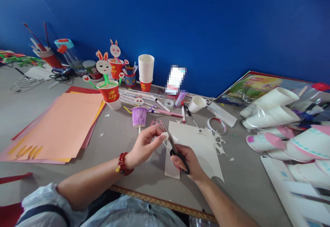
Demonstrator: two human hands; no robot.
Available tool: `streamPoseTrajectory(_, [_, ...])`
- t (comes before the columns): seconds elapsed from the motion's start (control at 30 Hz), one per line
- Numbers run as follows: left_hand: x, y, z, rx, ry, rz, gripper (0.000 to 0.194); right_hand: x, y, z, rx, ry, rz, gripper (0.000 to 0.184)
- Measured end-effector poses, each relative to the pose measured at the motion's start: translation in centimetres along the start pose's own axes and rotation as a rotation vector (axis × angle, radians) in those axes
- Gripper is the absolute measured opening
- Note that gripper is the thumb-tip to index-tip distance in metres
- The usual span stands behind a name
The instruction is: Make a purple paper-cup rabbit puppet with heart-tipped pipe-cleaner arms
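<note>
The step in hand seemed to be the cutting of a small shape out of white paper. The left hand (145, 145) held the small white piece (165, 136) in a pinch of thumb and finger, above the grey desk (116, 132) and in front of the purple cup (139, 117). The right hand (190, 161) was closed around the black handles of the scissors (176, 149), and their blades pointed away from the body, just beside the piece. The tips looked a little apart, but I could not tell whether the blades were biting into the paper at this moment. Below and to the right, the big white sheet (199, 146) lay flat on the desk, and near its right edge there were thin scraps (220, 147) with rounded openings. In my judgement, a further cut called for small, slow bites, with the left hand turning the piece little by little so that the edge became smooth. The fingertips were very near to the blades, so the grip needed to stay behind the line of cutting, firm but not so strong that the paper got bent.
</note>
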State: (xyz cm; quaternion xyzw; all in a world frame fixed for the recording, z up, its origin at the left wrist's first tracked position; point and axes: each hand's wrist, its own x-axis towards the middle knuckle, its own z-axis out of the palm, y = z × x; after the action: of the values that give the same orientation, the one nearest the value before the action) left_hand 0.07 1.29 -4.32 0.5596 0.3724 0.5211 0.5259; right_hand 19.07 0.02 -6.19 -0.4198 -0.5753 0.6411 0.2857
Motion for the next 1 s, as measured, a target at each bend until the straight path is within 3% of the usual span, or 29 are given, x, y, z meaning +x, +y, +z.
streamPoseTrajectory(1.0, [0.15,-0.05,-0.33,0.030,0.025,0.025,0.027,-0.02,-0.42,0.09,-0.019,0.015,0.017,0.061])
